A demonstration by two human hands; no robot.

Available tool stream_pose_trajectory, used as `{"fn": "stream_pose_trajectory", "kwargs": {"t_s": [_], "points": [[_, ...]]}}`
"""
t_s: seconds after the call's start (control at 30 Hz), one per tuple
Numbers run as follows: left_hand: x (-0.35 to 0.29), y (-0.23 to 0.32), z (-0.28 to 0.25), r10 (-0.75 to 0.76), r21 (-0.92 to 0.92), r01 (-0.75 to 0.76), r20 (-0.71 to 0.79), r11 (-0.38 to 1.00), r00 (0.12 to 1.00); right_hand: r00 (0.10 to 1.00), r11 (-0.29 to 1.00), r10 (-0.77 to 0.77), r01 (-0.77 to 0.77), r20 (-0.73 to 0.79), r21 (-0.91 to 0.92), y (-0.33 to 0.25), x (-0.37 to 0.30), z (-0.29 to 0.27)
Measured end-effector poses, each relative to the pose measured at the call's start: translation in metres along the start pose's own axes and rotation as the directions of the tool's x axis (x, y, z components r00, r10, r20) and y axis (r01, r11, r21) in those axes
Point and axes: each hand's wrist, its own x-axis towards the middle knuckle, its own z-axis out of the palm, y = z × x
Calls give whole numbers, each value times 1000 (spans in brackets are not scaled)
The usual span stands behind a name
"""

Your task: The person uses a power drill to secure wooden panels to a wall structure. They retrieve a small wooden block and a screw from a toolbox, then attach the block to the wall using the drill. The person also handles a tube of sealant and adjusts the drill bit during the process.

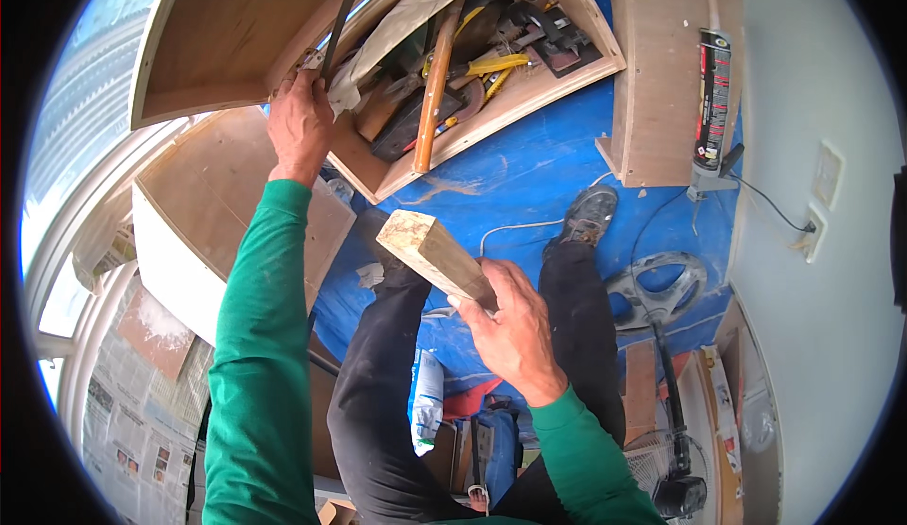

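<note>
Wooden block (pixel 436 258) in my right hand (pixel 510 327), left hand (pixel 300 120) up at the boxes

The block is a short, thick, squared length of pale wood with straight edges. Its end face, turned up toward me, is rough and mottled with darker flecks, and the long side is smoother and browner. It is tilted, the bare end pointing up and to the left, held above the blue sheet (pixel 529 171) on the floor, between my legs and apart from the tool box (pixel 529 104).

My right hand is closed around the block's lower end, thumb on the near side and fingers across the other.

My left hand reaches far forward, fingers bent together, where the tool box meets a larger wooden box (pixel 227 38). A thin dark strip (pixel 345 19) runs up beside the fingertips; I cannot tell whether they grip it. Inside the tool box, a wooden handle (pixel 437 90) lies near yellow-handled pliers (pixel 496 64).
</note>
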Motion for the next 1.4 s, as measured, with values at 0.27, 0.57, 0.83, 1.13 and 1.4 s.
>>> {"fn": "stream_pose_trajectory", "kwargs": {"t_s": [0.27, 0.57, 0.83, 1.13, 1.4], "points": [[-38, 106, -13, 389, -554, -235, 178, 799, 904, 998, 991, 42, -36, 51, -127, 0, -3, -9], [12, 154, 73, 650, -369, -599, 672, 710, 355, 946, 863, -23, 182, 324, -471, 16, -20, -17], [16, 141, 62, 607, -122, -918, 781, 377, 146, 919, 859, 18, 186, 393, -476, 22, -26, -13], [-1, 97, 28, 595, 6, -932, 768, 363, 237, 938, 849, -46, 218, 344, -482, 19, -27, -21], [-13, 84, 37, 638, 43, -897, 688, 441, 347, 902, 848, 65, 176, 428, -500, 22, -27, -27]]}}
